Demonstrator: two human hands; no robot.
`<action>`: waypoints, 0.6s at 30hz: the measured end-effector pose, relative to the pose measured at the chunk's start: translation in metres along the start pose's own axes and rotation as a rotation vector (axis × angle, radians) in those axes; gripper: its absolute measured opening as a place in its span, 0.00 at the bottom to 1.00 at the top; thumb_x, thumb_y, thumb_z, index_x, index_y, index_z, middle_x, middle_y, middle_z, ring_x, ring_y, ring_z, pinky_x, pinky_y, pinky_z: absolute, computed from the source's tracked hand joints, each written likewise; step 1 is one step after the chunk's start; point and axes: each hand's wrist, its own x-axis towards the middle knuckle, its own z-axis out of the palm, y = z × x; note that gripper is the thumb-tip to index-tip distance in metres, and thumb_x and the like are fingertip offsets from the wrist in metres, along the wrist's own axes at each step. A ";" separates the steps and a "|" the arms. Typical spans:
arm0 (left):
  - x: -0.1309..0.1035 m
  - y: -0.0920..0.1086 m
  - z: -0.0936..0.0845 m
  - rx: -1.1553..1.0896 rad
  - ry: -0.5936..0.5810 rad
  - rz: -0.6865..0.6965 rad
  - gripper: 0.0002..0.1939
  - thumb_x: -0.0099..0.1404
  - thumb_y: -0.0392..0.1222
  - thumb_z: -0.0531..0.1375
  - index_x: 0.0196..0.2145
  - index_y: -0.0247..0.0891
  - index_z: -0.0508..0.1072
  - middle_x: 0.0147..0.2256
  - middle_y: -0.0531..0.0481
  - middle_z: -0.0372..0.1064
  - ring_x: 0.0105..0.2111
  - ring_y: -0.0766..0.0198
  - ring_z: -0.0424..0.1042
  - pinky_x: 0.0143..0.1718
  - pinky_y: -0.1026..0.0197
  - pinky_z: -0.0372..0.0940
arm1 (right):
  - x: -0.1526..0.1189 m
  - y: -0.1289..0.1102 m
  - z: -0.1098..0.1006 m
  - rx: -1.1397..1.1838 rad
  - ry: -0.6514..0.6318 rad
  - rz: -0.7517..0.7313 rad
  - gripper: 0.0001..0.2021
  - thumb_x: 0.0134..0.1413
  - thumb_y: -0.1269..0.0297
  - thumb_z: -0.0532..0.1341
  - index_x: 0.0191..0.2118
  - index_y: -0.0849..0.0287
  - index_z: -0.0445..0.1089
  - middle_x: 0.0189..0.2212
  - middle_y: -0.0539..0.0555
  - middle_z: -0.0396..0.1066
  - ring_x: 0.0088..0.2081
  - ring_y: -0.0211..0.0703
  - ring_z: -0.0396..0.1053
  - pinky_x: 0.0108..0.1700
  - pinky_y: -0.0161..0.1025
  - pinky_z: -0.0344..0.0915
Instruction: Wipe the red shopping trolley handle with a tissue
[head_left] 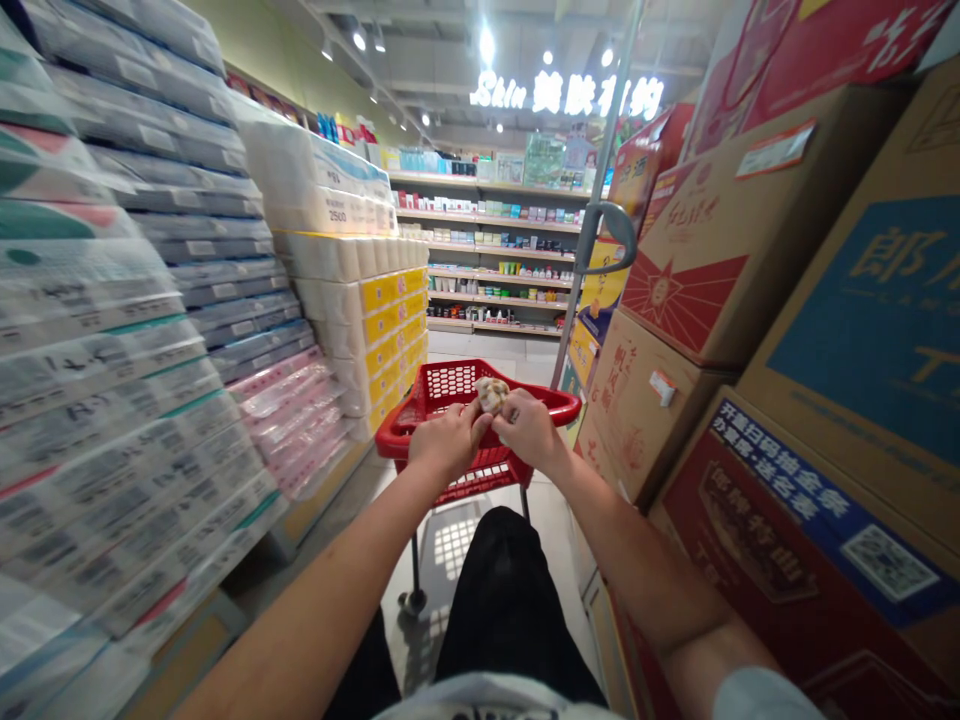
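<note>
Both my hands meet above the near edge of a red plastic shopping cart (397, 430). Between their fingertips is a small lumpy whitish item with brown patches (492, 394); its exact kind is not clear. My left hand (448, 440) pinches it from the left, thumb and fingers closed. From the right, the curled fingers of my right hand (527, 425) grip it. My wrists hang close over the cart's handle side, and the hands hide part of its basket.
Stacked tissue packs (112, 400) and toilet rolls (337, 300) wall the left side. Cardboard cartons (682, 260) rise close on the right, beside a post with a grey handle (615, 240). Ahead, across a tiled floor (495, 347), stand stocked shelves (510, 222).
</note>
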 end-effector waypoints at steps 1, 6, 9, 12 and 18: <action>-0.001 -0.001 0.002 0.018 0.016 -0.002 0.34 0.69 0.61 0.30 0.64 0.49 0.54 0.51 0.41 0.67 0.41 0.50 0.74 0.37 0.53 0.65 | 0.003 0.004 -0.002 -0.005 0.075 0.033 0.07 0.49 0.71 0.57 0.23 0.55 0.59 0.30 0.51 0.65 0.33 0.40 0.66 0.37 0.35 0.65; -0.005 -0.010 0.008 0.077 0.082 -0.002 0.34 0.69 0.61 0.33 0.65 0.46 0.54 0.52 0.39 0.66 0.41 0.48 0.74 0.37 0.53 0.65 | 0.002 0.021 -0.016 -0.010 0.140 0.031 0.18 0.45 0.76 0.56 0.45 0.58 0.67 0.42 0.55 0.68 0.45 0.43 0.68 0.48 0.37 0.66; -0.006 -0.016 0.007 0.086 0.094 0.015 0.34 0.70 0.61 0.34 0.63 0.45 0.59 0.52 0.41 0.67 0.41 0.48 0.73 0.36 0.52 0.65 | -0.006 0.020 -0.017 0.023 -0.092 -0.060 0.14 0.48 0.73 0.58 0.43 0.58 0.70 0.48 0.57 0.65 0.48 0.43 0.68 0.52 0.37 0.65; -0.008 -0.020 0.004 0.078 0.089 0.014 0.33 0.70 0.61 0.34 0.62 0.47 0.60 0.53 0.42 0.67 0.40 0.49 0.74 0.36 0.53 0.65 | -0.006 0.010 -0.015 0.072 -0.203 -0.067 0.09 0.59 0.60 0.57 0.39 0.56 0.72 0.53 0.56 0.64 0.51 0.45 0.67 0.52 0.38 0.65; -0.011 -0.027 -0.004 0.057 0.052 -0.008 0.30 0.70 0.60 0.36 0.62 0.49 0.60 0.55 0.44 0.66 0.44 0.51 0.73 0.40 0.54 0.65 | 0.002 -0.013 0.004 -0.126 -0.256 0.136 0.13 0.66 0.55 0.52 0.48 0.55 0.65 0.40 0.54 0.73 0.37 0.43 0.72 0.37 0.36 0.64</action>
